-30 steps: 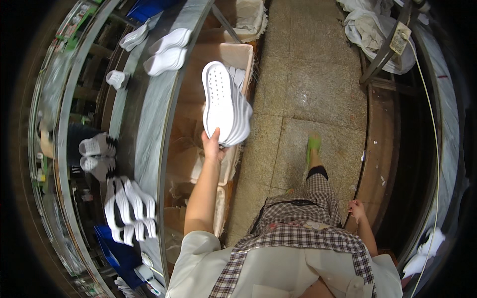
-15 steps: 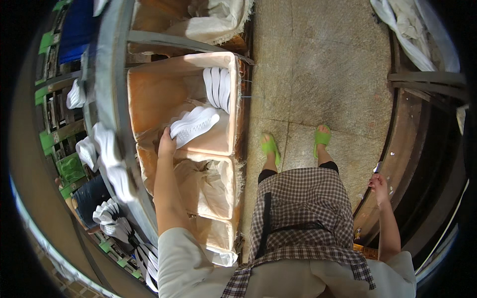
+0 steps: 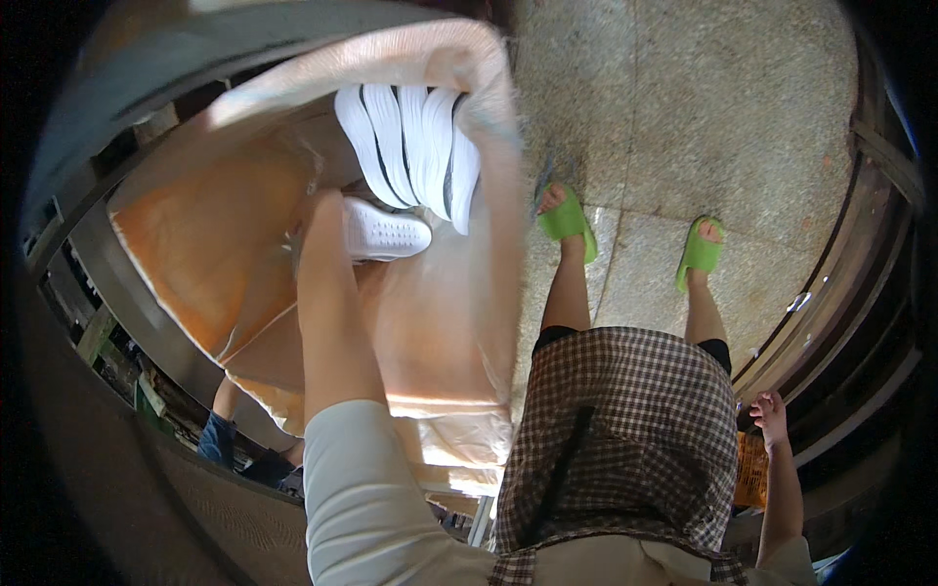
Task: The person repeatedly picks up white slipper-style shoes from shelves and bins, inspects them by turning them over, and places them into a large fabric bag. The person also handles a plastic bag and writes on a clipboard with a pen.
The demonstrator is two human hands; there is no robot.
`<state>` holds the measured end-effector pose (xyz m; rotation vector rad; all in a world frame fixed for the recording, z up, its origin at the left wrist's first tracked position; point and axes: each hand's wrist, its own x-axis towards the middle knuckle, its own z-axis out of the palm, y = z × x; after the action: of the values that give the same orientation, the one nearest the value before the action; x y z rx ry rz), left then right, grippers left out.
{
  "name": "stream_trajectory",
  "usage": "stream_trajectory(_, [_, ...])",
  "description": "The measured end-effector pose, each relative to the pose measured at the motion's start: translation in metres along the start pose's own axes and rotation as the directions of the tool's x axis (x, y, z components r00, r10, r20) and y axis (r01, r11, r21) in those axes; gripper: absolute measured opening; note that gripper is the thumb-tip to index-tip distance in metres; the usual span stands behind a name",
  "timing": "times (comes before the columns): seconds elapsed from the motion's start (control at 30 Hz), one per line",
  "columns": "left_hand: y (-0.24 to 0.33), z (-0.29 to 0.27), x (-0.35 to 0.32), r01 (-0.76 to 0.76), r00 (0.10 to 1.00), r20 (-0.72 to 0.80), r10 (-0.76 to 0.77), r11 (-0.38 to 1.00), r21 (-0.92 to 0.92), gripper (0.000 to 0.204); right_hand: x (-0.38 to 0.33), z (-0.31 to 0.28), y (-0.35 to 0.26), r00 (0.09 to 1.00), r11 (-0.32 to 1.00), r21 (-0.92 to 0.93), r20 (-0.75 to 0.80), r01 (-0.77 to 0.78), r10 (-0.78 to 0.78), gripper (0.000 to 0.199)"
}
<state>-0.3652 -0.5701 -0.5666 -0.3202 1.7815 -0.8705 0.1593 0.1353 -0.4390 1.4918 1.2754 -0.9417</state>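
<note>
My left hand point(image 3: 322, 213) is lowered into a bin lined with pale orange sheeting point(image 3: 449, 337). It is closed on white shoe soles point(image 3: 389, 232), whose studded face shows on the right of the hand; most of the fingers are hidden. Just beyond, against the bin's far right corner, several white shoe soles point(image 3: 415, 146) stand on edge in a tight row. My right hand point(image 3: 770, 415) hangs at my right side with nothing in it, its fingers loosely bent and apart.
Another bin with pale lining point(image 3: 459, 439) adjoins this one on the near side. A metal rail point(image 3: 117, 259) runs along the left. Beyond it show another person's arm and blue clothing point(image 3: 217, 435). An orange crate point(image 3: 751, 471) sits by my right arm.
My left hand has carried the soles down into the bin, close to the standing row. My body has leaned in, so the bin appears larger. The right hand still hangs at my side.
</note>
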Motion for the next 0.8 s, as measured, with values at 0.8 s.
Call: stream_trajectory(0.8, [-0.035, 0.117, 0.094, -0.242, 0.918, -0.394, -0.039, 0.733, -0.636, 0.065, 0.039, 0.118, -0.116, 0.973, 0.992, 0.063, 0.199, 0.109, -0.119, 0.017])
